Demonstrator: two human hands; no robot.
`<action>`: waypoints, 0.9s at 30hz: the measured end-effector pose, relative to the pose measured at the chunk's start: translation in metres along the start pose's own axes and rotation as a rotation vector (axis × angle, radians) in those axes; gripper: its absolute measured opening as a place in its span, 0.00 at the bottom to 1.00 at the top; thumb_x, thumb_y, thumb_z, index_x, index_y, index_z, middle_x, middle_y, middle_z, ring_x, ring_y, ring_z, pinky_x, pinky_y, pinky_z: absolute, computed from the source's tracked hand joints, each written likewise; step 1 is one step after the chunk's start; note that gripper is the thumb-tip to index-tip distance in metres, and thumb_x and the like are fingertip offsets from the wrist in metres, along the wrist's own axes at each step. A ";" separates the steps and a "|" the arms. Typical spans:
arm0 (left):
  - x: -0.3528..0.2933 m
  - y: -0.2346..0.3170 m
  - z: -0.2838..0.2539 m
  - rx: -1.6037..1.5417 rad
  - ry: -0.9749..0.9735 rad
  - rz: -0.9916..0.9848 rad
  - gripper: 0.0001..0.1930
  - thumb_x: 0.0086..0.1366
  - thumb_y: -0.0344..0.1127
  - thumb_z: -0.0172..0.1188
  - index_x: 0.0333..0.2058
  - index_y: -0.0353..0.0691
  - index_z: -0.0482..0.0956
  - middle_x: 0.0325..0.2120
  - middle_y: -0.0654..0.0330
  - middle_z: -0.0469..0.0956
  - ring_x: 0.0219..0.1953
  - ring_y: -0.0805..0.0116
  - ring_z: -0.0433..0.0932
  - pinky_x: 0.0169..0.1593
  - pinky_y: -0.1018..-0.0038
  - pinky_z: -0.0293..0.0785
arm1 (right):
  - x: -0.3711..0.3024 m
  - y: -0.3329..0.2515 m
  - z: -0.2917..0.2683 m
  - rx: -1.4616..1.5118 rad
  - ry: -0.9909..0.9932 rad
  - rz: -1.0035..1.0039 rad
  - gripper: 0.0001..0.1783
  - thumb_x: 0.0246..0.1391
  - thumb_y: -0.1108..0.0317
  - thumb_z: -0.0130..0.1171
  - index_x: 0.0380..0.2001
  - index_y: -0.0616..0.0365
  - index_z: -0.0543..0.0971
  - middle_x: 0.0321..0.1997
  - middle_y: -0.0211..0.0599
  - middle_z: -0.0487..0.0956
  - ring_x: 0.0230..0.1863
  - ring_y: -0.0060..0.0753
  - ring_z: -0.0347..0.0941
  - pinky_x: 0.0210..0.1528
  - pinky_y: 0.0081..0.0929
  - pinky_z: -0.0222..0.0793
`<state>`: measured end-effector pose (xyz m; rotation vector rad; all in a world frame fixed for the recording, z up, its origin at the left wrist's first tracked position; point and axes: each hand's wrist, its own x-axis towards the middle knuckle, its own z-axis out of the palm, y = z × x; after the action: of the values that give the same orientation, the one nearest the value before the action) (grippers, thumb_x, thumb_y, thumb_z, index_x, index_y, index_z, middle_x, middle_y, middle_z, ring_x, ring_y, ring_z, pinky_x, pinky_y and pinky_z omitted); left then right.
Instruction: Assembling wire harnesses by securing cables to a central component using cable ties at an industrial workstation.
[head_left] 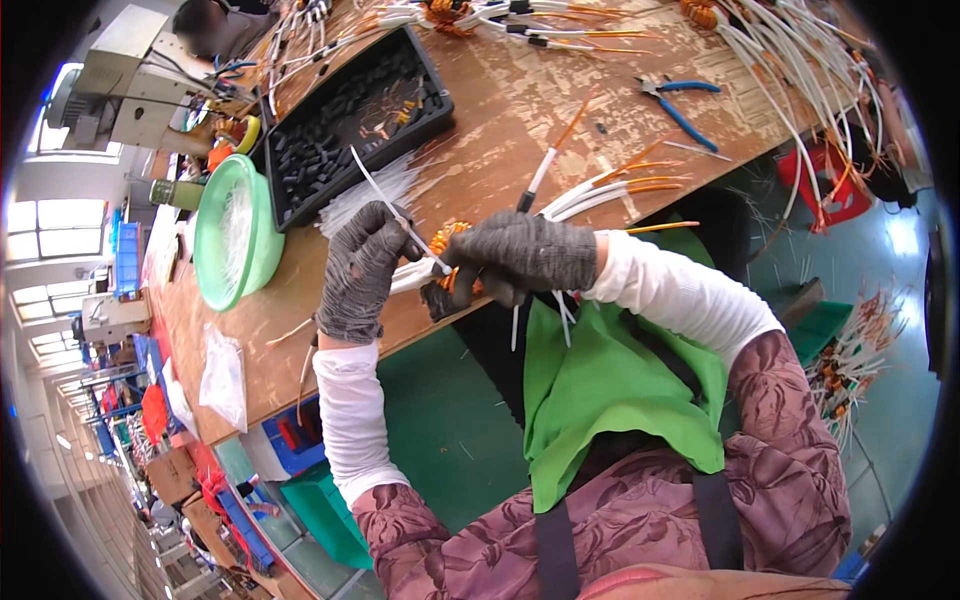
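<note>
My left hand (362,270), in a dark grey knit glove, is closed on a white cable tie (374,182). One end of the tie sticks up past the fingers; its head reaches toward my right hand. My right hand (528,255), gloved alike, is closed around a coil wound with orange-copper wire (449,238). White-sleeved leads come out of the coil on both sides, some with orange ends. The right fingertips and the back of the coil are partly hidden. Both hands are close together over the table's near edge.
A black tray (345,125) holds short black sleeves. Loose cable ties (365,200) lie beside it, near a green basin (240,235). Blue-handled cutters (680,105) rest farther right. Wired coils (450,14) lie at the back; a plastic bag (223,378) is at left. A red stool (830,185) stands right.
</note>
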<state>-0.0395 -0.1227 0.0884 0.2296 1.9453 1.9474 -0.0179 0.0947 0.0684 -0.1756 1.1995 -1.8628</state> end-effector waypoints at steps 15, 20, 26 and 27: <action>-0.025 -0.032 0.072 0.256 0.571 0.427 0.11 0.63 0.34 0.54 0.38 0.32 0.77 0.27 0.59 0.77 0.28 0.74 0.74 0.36 0.78 0.69 | -0.029 0.035 -0.032 -0.477 0.572 -0.603 0.11 0.52 0.63 0.55 0.29 0.61 0.75 0.19 0.37 0.75 0.22 0.28 0.73 0.25 0.24 0.67; 0.004 -0.059 0.076 0.316 0.663 0.445 0.09 0.62 0.35 0.54 0.35 0.35 0.77 0.21 0.60 0.76 0.26 0.73 0.74 0.33 0.77 0.68 | -0.023 0.044 -0.072 0.001 0.518 -0.131 0.11 0.57 0.65 0.47 0.32 0.63 0.74 0.19 0.35 0.76 0.16 0.28 0.72 0.18 0.23 0.70; 0.025 -0.088 0.070 0.505 0.459 0.280 0.12 0.64 0.36 0.52 0.36 0.31 0.77 0.23 0.58 0.78 0.26 0.74 0.76 0.32 0.78 0.71 | -0.022 0.035 -0.074 0.080 0.453 0.007 0.16 0.56 0.64 0.48 0.44 0.64 0.70 0.25 0.40 0.78 0.21 0.31 0.75 0.23 0.27 0.75; 0.028 -0.085 0.075 0.405 0.441 0.235 0.13 0.64 0.36 0.52 0.36 0.30 0.77 0.23 0.57 0.78 0.25 0.74 0.75 0.32 0.78 0.71 | -0.023 0.033 -0.082 0.078 0.377 0.049 0.18 0.56 0.65 0.48 0.47 0.63 0.69 0.25 0.41 0.78 0.21 0.32 0.75 0.23 0.28 0.75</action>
<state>-0.0247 -0.0453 0.0028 0.1474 2.7107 1.8342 -0.0280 0.1615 0.0074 0.2580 1.3631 -1.9499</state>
